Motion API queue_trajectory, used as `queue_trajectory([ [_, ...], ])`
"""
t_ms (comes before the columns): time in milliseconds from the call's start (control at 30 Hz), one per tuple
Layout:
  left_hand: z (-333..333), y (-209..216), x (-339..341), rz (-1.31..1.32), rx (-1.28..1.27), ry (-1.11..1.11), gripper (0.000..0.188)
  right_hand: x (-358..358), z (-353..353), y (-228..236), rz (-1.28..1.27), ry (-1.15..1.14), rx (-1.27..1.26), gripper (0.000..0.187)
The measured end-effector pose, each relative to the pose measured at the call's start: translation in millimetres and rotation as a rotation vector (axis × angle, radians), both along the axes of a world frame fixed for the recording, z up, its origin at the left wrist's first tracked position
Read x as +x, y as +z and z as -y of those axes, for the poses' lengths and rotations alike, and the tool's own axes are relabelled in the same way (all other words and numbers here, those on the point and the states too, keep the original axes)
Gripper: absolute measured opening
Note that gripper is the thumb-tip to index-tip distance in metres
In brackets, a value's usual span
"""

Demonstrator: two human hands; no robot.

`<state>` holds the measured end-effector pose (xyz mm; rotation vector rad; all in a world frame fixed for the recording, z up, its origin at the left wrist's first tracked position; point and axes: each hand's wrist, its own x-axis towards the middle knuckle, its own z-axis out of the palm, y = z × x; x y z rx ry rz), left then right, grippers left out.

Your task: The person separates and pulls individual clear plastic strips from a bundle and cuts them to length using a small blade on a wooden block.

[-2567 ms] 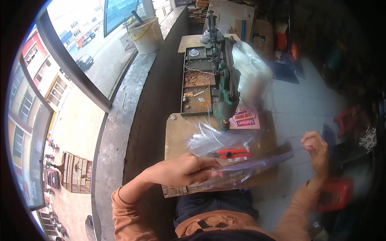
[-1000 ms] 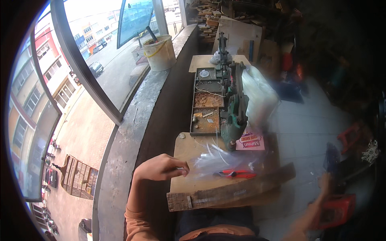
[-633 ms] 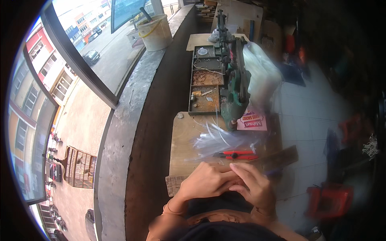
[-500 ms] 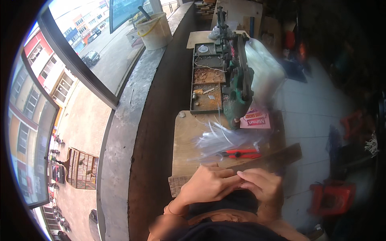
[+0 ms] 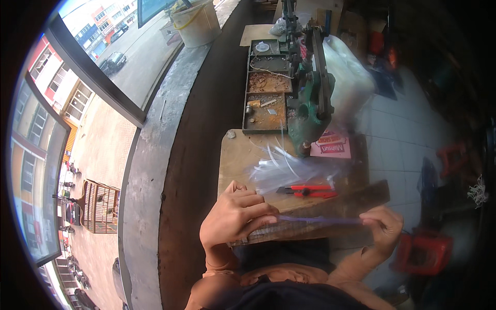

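Left hand point(image 5: 235, 219) pinching one end of a thin purple strip point(image 5: 320, 219), right hand point(image 5: 382, 227) at 3 o'clock pinching the other, red cutter point(image 5: 310, 191) at 12 on the wooden counter point(image 5: 237, 155)

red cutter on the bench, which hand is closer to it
Left, by a small margin. The left hand sits just below and left of the red cutter, pinching one end of a thin strip. The right hand holds the other end, lower right of the cutter.
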<state>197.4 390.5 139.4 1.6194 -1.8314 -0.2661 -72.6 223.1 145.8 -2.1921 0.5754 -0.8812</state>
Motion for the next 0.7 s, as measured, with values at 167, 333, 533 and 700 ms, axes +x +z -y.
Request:
queue_trajectory([
  [167,5.7,-2.4,-7.8,-0.173,-0.086,0.087,0.012,-13.1,3.5,-7.6,-0.008,-0.061,0.111,0.006],
  [333,13.0,-8.0,-35.7,-0.555,-0.196,0.222,0.012,-8.4,4.1,-13.7,-0.232,0.000,0.213,0.018],
  [533,8.8,-21.6,-51.9,-0.612,-0.064,0.079,0.019,46.4,-21.2,-2.2,-0.119,0.255,-0.033,0.059],
  [700,4.7,-24.2,-60.6,-0.673,-0.095,0.170,0.017,67.6,-59.2,-11.9,-0.028,0.231,-0.013,0.045],
])
